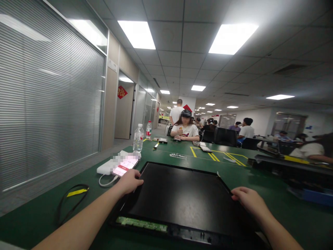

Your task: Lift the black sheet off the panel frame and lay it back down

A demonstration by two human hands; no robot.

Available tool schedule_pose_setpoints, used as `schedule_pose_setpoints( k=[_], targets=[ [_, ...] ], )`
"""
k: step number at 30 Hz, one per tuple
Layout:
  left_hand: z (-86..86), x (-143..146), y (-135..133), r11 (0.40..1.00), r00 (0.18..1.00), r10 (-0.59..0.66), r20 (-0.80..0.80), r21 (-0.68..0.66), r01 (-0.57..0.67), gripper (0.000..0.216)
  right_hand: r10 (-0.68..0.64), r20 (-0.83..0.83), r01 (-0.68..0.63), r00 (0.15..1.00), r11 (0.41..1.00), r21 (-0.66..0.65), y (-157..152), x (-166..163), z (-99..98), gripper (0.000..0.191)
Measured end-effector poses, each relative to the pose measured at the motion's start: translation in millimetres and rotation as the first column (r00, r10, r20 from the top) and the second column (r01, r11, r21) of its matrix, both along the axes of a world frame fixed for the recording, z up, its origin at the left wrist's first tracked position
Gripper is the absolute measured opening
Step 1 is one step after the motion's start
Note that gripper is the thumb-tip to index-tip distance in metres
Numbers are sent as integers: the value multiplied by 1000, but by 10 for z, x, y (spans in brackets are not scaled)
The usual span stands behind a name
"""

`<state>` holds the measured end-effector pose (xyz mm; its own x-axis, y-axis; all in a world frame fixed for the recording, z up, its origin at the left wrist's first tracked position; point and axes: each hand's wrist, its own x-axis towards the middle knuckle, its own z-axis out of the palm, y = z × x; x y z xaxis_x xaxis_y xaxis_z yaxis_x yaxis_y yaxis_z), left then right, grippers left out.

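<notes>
- While the black panel lies on the green table with its glossy face up, it sits between the two hands and in front of the person, touched at both sides.
- The left hand is at the panel's left edge, close to the far left corner; thumb and fingers are drawn narrow and hold the rim there.
- The right hand is at the right edge, a little nearer the person than the far right corner; its fingers are curled tight, pinching the edge where a thin dark strip runs. Whether that strip is loose or part of the frame, I cannot tell.
- Along the panel's near edge, between the forearms and well apart from both hands, a green circuit board shows at the left.
- Just beyond the left hand lie a phone with a lit pink screen and a white cable; a clear water bottle stands upright behind them.
- Left of the left forearm is a black strap with a yellow tag.
- Across the table sits another person, well apart from the panel.
</notes>
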<state>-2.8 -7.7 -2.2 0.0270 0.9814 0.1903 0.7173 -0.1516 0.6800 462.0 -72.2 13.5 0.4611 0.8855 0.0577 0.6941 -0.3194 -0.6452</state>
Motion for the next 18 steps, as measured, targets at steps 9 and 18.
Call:
schedule_pose_setpoints(
  k=[9,18],
  targets=[
    [21,5,11,998,999,-45,11,38,45,32,16,77,-15,997,1000,-9,-11,-51,4,27],
    [109,-4,-105,984,975,-169,-146,39,176,43,28,159,-25,987,999,-20,-98,-180,109,22]
  ],
)
